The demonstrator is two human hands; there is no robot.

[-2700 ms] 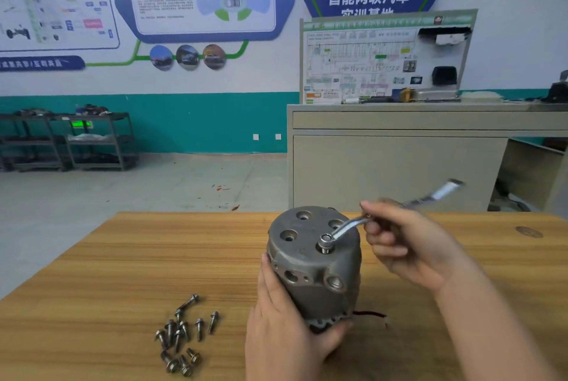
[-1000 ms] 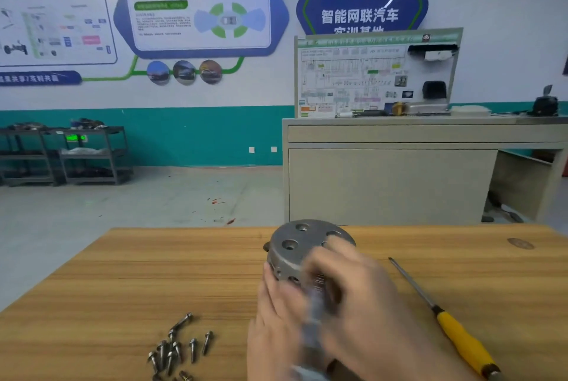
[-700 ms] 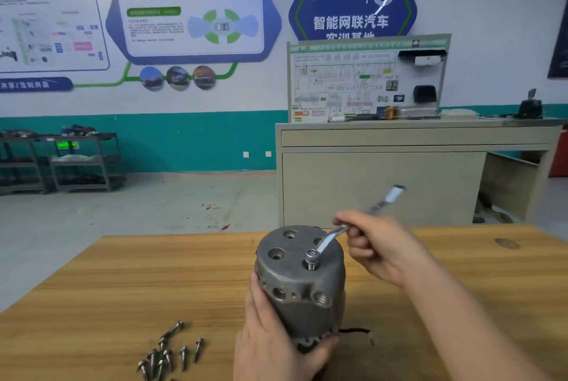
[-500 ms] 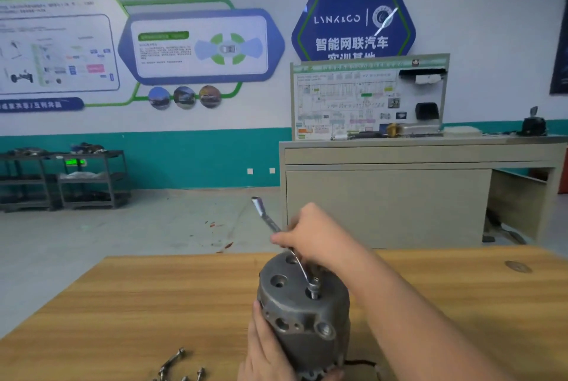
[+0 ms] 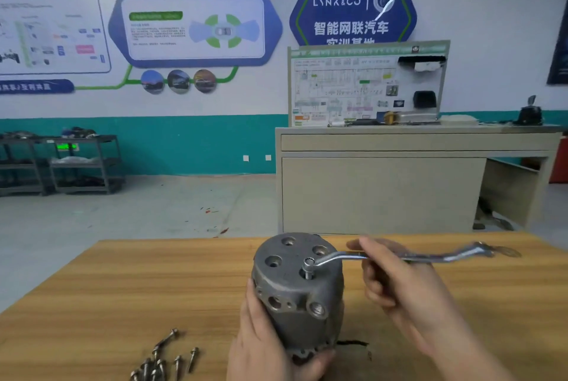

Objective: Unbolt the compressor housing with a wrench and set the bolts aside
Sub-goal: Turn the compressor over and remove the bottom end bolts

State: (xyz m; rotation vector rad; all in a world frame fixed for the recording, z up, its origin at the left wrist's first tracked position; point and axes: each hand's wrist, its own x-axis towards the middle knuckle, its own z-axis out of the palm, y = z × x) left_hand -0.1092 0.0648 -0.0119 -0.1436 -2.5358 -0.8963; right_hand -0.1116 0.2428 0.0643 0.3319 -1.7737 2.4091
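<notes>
Nearest, at seven o'clock on the wooden table (image 5: 92, 303), lies a pile of loose bolts (image 5: 163, 359), roughly nine, small and likely to roll. The left hand (image 5: 264, 347) wraps the base of the one compressor housing (image 5: 296, 291), probably heavy, rigid cast metal, best steadied low. At three o'clock the right hand (image 5: 396, 282) curls round the single wrench (image 5: 396, 254), seated on one bolt (image 5: 308, 270); four holes stand empty.

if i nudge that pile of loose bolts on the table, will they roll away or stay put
The bolts look likely to roll in short arcs: round shanks, wider heads. Lying on the flat wooden table, they'd probably scatter. Being small and metal, they should feel stiff.
</notes>
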